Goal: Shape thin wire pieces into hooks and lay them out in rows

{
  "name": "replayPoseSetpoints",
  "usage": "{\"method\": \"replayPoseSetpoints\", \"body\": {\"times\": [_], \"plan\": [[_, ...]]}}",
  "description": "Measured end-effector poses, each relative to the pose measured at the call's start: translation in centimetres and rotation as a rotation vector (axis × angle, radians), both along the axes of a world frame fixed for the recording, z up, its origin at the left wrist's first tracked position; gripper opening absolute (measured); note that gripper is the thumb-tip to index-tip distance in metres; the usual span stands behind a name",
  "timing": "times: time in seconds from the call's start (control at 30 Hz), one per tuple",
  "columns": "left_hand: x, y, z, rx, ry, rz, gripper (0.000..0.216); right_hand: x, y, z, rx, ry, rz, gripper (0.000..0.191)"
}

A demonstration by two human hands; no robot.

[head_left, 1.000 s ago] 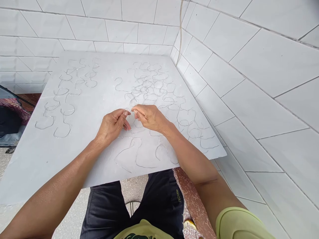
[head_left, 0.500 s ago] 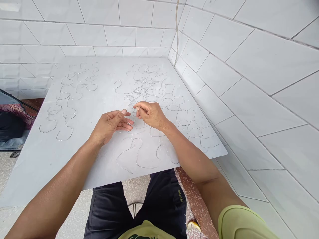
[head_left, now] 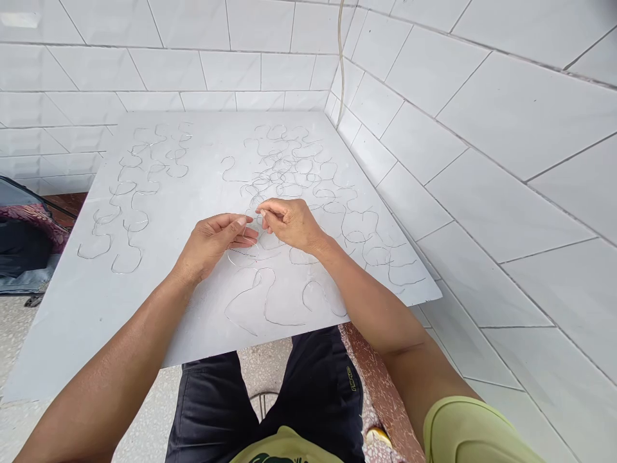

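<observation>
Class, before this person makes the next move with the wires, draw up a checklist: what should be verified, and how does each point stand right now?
1. Left hand has the held wire in its grip: ok, thumb against fingers.
2. Right hand also grips it: cannot tell; its fingertips are close by, but contact is too fine to see.
3. Held wire hangs free of the wires beneath: cannot tell; its loop overlaps them in this view.
4. Left group of wires lies apart from the right group of wires: ok.
5. Right group is untangled: not ok; many wires cross.
</observation>
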State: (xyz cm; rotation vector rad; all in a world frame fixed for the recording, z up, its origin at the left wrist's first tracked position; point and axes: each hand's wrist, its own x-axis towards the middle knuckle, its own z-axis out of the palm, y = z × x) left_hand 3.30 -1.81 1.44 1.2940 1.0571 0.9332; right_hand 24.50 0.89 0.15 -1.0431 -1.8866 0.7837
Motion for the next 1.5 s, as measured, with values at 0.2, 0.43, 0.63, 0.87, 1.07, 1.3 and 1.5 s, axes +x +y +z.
{"method": "replayPoseSetpoints", "body": {"times": [0.2,0.43,0.63,0.87,1.07,1.3,1.5], "plan": [[0.1,0.1,-0.3,0.005,0.000,0.009,0.040,0.1,0.1,0.3,-0.179,0.061,0.110,0.022],[0.3,0.0,-0.5,0.014,-0.022,0.009,0.035,0.3,1.1,-0.2,-0.359,0.234,0.262,0.031],[0.4,-0.1,-0.5,-0.011,-0.036,-0.010,0.032,0.0,1.1,-0.6,-0.505,0.426,0.302,0.029],[0.4,0.1,-0.8,-0.069,-0.093,-0.071,0.036,0.2,1.4,-0.8,-0.595,0.494,0.331,0.030],[0.2,0.3,-1.0,-0.001,-0.117,0.089,0.030,0.4,1.3,-0.2,-0.556,0.378,0.191,0.042],[-1.0,1.0,-1.0,0.122,-0.226,0.284,0.026,-0.5,0.5,0.4,-0.447,0.062,0.086,0.037],[-1.9,1.5,-0.9,0.179,-0.400,0.248,0.025,-3.0,-0.9,2.0,-0.464,-0.096,0.077,0.025]]}}
